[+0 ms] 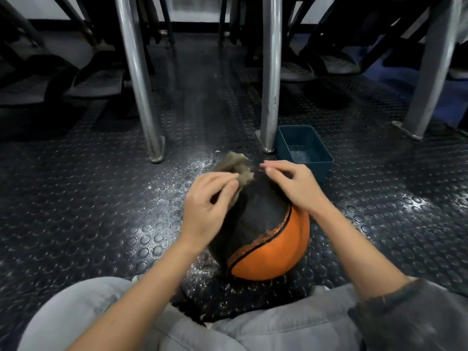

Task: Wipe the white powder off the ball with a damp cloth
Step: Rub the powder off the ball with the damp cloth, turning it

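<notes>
A black and orange basketball (263,231) rests on the studded dark floor between my knees. My left hand (207,206) pinches a grey-brown cloth (236,165) against the ball's far upper left side. My right hand (293,183) lies on the ball's top right, fingers curled with the tips near the cloth's edge; it looks like it steadies the ball. White powder specks lie on the floor (187,173) around the ball. The ball's visible black panel looks mostly free of powder.
A small teal tub (305,148) with a little water stands just beyond the ball on the right. Metal legs (141,97) (271,84) (428,84) rise from the floor ahead. Dark seat frames fill the background. My grey-trousered knees (83,317) flank the ball.
</notes>
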